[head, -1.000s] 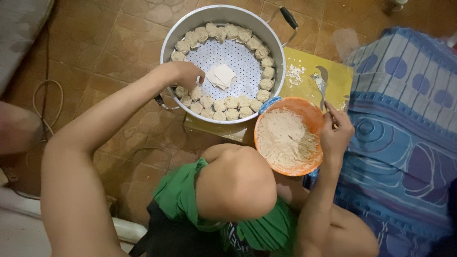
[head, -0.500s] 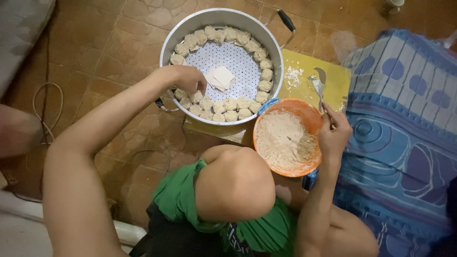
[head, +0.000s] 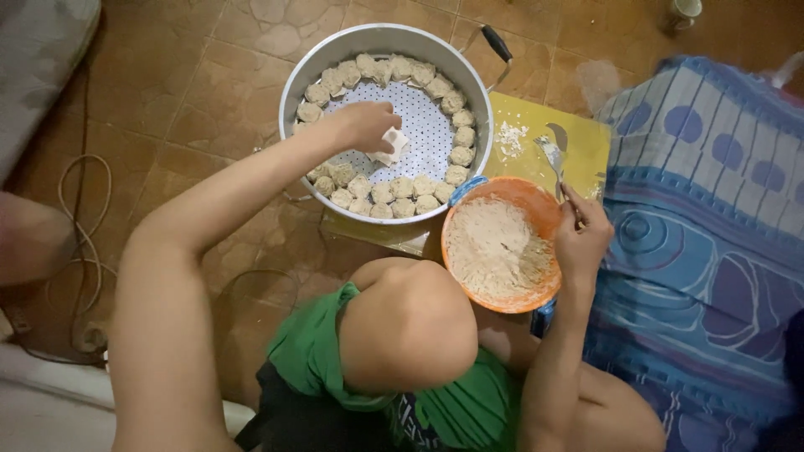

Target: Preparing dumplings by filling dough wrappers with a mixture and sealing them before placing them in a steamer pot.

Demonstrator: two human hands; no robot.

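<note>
A round metal steamer pan (head: 385, 35) sits on the tiled floor, with a ring of small dumplings (head: 402, 188) along its perforated tray. My left hand (head: 366, 125) reaches into the middle of the tray, its fingers closed on a white square dough wrapper (head: 395, 146). My right hand (head: 582, 238) holds a metal spoon (head: 553, 155) by its handle at the far rim of an orange bowl (head: 540, 201). The bowl is full of pale minced filling (head: 494, 251). The spoon's head lies over a yellow board (head: 582, 138).
My bent knee (head: 406, 326) and green shirt fill the lower middle. A blue patterned cloth (head: 703, 243) covers the right side. A cable (head: 79, 197) loops over the floor at left, near another person's limb (head: 29, 238). A cup (head: 685, 10) stands at the top right.
My left hand has moved from the dumplings at the pan's near-left rim to the centre and closed on the white wrapper. My right hand with the spoon has barely moved.
</note>
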